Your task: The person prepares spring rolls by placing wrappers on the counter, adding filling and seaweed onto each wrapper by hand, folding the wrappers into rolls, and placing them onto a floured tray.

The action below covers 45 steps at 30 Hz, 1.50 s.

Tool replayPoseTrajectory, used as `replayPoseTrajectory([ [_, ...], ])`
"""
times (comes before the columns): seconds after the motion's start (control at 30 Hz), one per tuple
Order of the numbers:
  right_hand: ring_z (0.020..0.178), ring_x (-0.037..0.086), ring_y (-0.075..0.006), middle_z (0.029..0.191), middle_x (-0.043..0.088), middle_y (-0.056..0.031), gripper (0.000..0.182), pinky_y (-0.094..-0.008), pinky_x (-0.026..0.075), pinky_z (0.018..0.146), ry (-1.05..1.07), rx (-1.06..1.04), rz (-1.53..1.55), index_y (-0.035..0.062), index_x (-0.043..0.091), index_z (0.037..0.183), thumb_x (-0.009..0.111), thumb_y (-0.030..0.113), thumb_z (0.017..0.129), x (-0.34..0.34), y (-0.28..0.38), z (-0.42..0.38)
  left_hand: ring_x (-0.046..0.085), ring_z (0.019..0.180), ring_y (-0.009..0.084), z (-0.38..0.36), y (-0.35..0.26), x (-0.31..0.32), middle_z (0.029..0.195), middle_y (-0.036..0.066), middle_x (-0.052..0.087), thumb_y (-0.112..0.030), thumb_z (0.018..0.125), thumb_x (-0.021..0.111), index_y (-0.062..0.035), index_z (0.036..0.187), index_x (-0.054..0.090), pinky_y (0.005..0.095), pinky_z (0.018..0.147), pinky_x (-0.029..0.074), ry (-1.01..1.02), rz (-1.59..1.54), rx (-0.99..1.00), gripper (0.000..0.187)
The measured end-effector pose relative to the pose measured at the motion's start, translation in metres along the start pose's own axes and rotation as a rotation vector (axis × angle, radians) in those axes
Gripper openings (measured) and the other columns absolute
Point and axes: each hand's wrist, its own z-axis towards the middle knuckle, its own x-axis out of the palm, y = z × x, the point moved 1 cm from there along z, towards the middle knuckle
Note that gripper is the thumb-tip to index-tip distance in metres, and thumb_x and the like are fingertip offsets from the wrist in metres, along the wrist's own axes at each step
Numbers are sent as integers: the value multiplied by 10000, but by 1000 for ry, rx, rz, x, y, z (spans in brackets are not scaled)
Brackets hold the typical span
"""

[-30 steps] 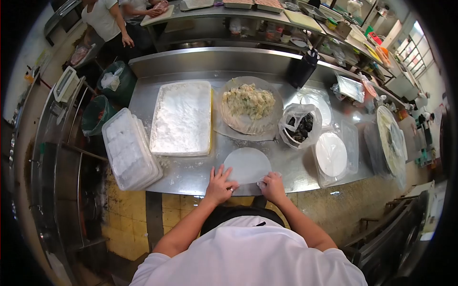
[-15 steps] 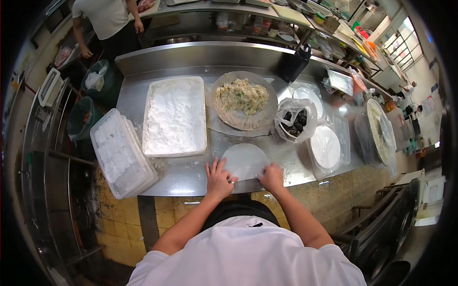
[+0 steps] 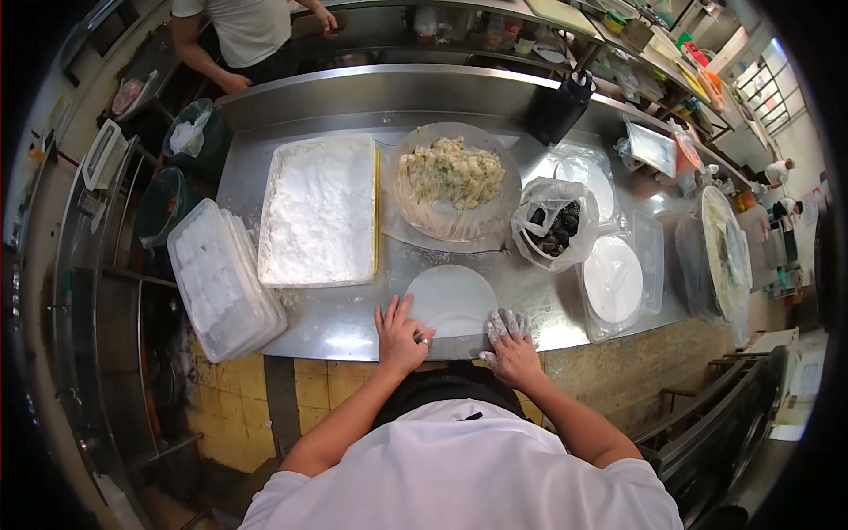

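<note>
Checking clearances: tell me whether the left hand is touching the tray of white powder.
Apart. The head view shows steel tabletop between the left hand and the powder tray.

Bins [image 3: 212, 152]: I see two, both green.
Person [image 3: 252, 69]: white shirt [image 3: 247, 28], beyond the bins.
Floor [image 3: 234, 402]: yellow, tiled.

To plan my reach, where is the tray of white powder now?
In the head view, the powder tray is on the left, between the stacked containers and the plate of mixture.
</note>
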Motion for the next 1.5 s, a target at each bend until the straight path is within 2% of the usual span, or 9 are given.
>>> replayPoseTrajectory([
  [0.3, 1628, 299, -444, 1729, 397, -214, 745, -712, 189, 1289, -82, -152, 26, 0, 495, 1600, 605, 494, 1053, -9, 37, 40, 419, 1533, 439, -2, 7, 1, 1568, 173, 571, -285, 846, 858, -109, 757, 639, 703, 1283, 179, -98, 63, -73, 295],
  [0.47, 1633, 309, -407, 1731, 397, -211, 708, -708, 180, 1298, -49, -195, 89, -19, 541, 1556, 578, 489, 1065, 6, 18, 30, 421, 1533, 444, 0, 7, 1, 1568, 179, 578, -277, 837, 860, -129, 878, 762, 701, 1285, 185, -161, 43, -75, 182],
  [0.57, 1567, 422, -420, 1663, 481, -243, 628, -638, 316, 1277, -103, -92, -26, -12, 574, 1520, 643, 394, 1045, -18, 1, 22, 425, 1536, 442, 1, 10, -12, 1585, 177, 566, -287, 859, 833, -218, 1047, 832, 714, 1281, 194, -57, 70, 8, 201],
  [0.67, 1422, 571, -452, 1523, 600, -285, 559, -527, 469, 1198, -183, 40, 345, -18, 609, 1469, 713, 261, 995, -43, -20, 53, 442, 1528, 444, 2, 14, -16, 1600, 177, 556, -307, 883, 804, -295, 1150, 848, 725, 1276, 203, 16, 122, 79, 271],
  [0.7, 1257, 664, -473, 1359, 684, -304, 504, -476, 553, 1091, -269, 59, 383, -20, 646, 1400, 745, 150, 936, -75, -17, 72, 451, 1523, 446, 2, 14, -16, 1603, 179, 555, -311, 889, 797, -314, 1169, 847, 727, 1275, 206, 31, 141, 95, 285],
  [0.83, 1080, 671, -507, 1144, 688, -309, 326, -558, 554, 968, -574, -104, 442, -41, 688, 1204, 678, 66, 896, -140, -35, 194, 473, 1509, 449, 1, 12, -17, 1591, 174, 571, -343, 889, 796, -292, 1134, 852, 734, 1261, 233, 5, 128, 97, 257],
  [1.1, 1075, 716, -458, 1153, 719, -288, 238, -530, 579, 969, -286, -14, 11, -72, 714, 1100, 578, 38, 938, -127, -65, 337, 499, 1489, 436, 2, 14, -14, 1578, 150, 589, -357, 885, 797, -279, 1110, 848, 740, 1247, 262, -9, 133, 88, 243],
  [1.2, 1050, 722, -463, 1080, 740, -281, 227, -532, 579, 957, -180, -33, 7, -33, 737, 1065, 589, 41, 909, -92, -68, 340, 500, 1491, 425, 3, 13, -15, 1572, 142, 596, -354, 882, 797, -277, 1107, 843, 738, 1248, 265, -23, 124, 87, 242],
  [1.5, 994, 751, -464, 1001, 771, -280, 198, -522, 608, 914, -53, 81, 83, -8, 788, 932, 616, 65, 866, -146, -63, 310, 504, 1492, 408, 3, 10, -19, 1551, 134, 614, -349, 876, 800, -273, 1099, 847, 720, 1252, 276, -23, 121, 87, 241],
])
